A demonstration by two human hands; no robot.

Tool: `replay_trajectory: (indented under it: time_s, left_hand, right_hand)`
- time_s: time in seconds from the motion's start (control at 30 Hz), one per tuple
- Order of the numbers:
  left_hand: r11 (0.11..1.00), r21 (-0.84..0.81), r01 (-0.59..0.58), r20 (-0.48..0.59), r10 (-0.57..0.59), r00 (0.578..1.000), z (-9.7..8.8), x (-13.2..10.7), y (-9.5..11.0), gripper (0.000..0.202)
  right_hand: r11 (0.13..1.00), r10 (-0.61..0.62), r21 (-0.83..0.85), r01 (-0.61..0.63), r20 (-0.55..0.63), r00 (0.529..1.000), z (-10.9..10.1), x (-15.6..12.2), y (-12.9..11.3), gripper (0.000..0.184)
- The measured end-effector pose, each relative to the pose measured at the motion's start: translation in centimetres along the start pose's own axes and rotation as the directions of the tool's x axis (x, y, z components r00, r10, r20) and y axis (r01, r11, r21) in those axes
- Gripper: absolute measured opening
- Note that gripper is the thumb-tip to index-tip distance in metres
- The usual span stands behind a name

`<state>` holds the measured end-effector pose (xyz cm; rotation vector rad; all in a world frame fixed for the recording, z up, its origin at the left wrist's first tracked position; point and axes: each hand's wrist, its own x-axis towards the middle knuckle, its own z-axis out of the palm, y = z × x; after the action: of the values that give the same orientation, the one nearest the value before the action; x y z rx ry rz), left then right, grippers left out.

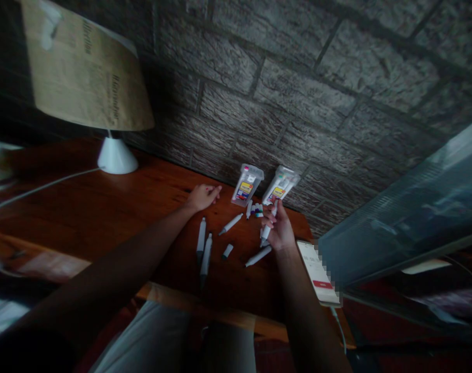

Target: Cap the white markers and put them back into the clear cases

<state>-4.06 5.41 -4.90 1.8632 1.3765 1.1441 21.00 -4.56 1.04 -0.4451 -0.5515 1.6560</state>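
Wooden tabletop [158, 187], 1. Table lamp [90, 77], 1: left, near back edge. Left hand [204, 197]: toward back edge, fingers together; contents, cannot tell. Right hand [278, 228]: holding 1 white marker [266, 234], toward right edge. Smartphone [311, 264], 1: along right edge. Clear plastic marker cases [241, 191], 2: by back edge. Loose markers [201, 238], 4 plainly visible: between cases and front edge. Marker cap [227, 251], 1: among these.

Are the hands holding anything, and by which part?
The right hand holds a white marker, seemingly around its middle; nothing shows in the left hand.
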Motion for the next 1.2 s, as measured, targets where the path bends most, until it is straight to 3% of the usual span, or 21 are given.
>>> replay_trajectory:
  time_s: [0.13,0.4,0.63,0.77,0.97,1.2]
  left_hand:
    - [1.0,0.021,-0.009,-0.006,0.009,1.0,0.0,0.1,-0.1,0.053]
    - [0.999,0.03,-0.017,-0.003,0.017,1.0,-0.1,0.1,0.0,0.052]
    - [0.999,0.037,-0.004,0.006,0.004,1.0,-0.1,0.0,0.1,0.051]
    - [0.999,0.036,-0.02,0.005,0.019,1.0,-0.1,0.0,0.0,0.051]
    - [1.0,0.011,-0.012,0.015,0.012,1.0,0.1,0.1,0.0,0.048]
    - [1.0,0.027,-0.011,0.022,0.011,1.0,0.0,0.1,0.0,0.049]
  right_hand:
    - [1.0,-0.006,-0.001,0.006,0.007,1.0,0.0,0.0,-0.2,0.008]
    - [0.999,0.04,0.026,-0.043,0.093,0.995,-1.0,-0.1,-0.8,0.032]
    - [0.991,0.124,0.027,-0.129,0.152,0.981,-1.0,-0.2,-0.8,0.025]
    - [0.993,0.104,0.041,-0.11,0.135,0.985,-1.1,-0.2,-0.6,0.028]
    - [0.998,0.052,0.025,-0.054,0.074,0.996,-1.3,-0.3,-1.1,0.019]
    - [0.998,0.068,-0.005,-0.068,0.072,0.995,-0.3,-0.8,-0.6,0.018]
